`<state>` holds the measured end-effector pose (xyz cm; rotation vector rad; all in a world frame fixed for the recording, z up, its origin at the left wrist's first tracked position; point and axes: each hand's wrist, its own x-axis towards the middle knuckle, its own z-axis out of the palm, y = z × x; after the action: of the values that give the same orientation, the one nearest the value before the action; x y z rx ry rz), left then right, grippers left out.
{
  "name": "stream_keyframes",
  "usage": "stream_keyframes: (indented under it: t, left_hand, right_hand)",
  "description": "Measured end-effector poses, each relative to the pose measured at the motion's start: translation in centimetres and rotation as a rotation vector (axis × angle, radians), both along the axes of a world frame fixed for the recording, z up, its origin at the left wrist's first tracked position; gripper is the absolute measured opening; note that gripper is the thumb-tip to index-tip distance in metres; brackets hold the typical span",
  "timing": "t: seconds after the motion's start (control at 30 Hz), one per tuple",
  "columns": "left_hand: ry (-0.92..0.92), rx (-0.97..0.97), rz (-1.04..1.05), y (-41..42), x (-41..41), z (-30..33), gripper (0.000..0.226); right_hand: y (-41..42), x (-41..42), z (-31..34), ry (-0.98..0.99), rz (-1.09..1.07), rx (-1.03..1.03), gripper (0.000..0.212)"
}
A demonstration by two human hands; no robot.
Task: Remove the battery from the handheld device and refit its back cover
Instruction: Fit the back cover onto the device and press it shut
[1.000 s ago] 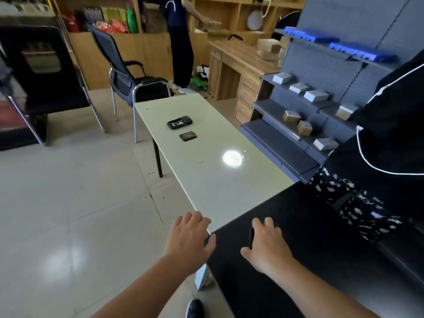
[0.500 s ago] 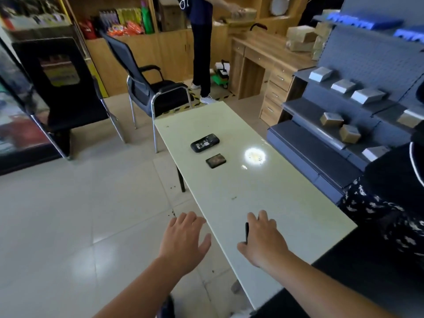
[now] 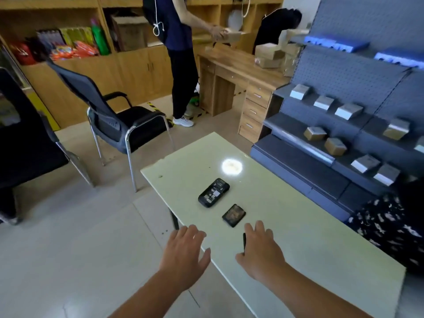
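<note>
The black handheld device [image 3: 213, 192] lies on the pale table [image 3: 302, 228], its upper side showing white labels. Just in front of it lies a small dark rectangular piece [image 3: 233, 215], apart from the device. My left hand [image 3: 185, 246] hovers over the table's left edge, fingers spread and holding nothing. My right hand [image 3: 261, 246] hovers over the table just short of the small piece. A thin black flat piece [image 3: 244, 241] sits edge-on between its thumb and forefinger. I cannot tell what that piece is.
A dark office chair [image 3: 124, 125] stands past the table's far left corner. Grey display shelving [image 3: 332, 143] with small boxes runs along the right. A person in patterned dark clothing [image 3: 390, 228] is at the table's right edge. Another person [image 3: 179, 65] stands by a wooden desk [image 3: 234, 72].
The view has closed in along the table. The device and small piece, earlier far ahead, now lie just beyond my fingertips. Both hands keep the same spread pose.
</note>
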<state>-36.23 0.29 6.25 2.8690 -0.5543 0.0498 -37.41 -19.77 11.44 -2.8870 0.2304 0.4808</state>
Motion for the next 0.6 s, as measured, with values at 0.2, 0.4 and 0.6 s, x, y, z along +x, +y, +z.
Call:
stream_keyframes:
  t: [0.2,0.4,0.6]
  left_hand:
    - [-0.004,0.080,-0.121,1.7,10.2,-1.1,0.040]
    - [0.026,0.117,-0.197,2.6,19.1,-0.5,0.041]
    - [0.133,0.117,-0.243,1.5,27.2,-2.3,0.049]
  right_hand:
    - [3.5,8.7,-1.9,-0.030,-0.063,0.066,0.049]
    - [5.8,15.1,-2.3,-0.042,-0.117,0.087,0.052]
    - [6.2,19.9,-2.1,-0.019,-0.263,0.101,0.045]
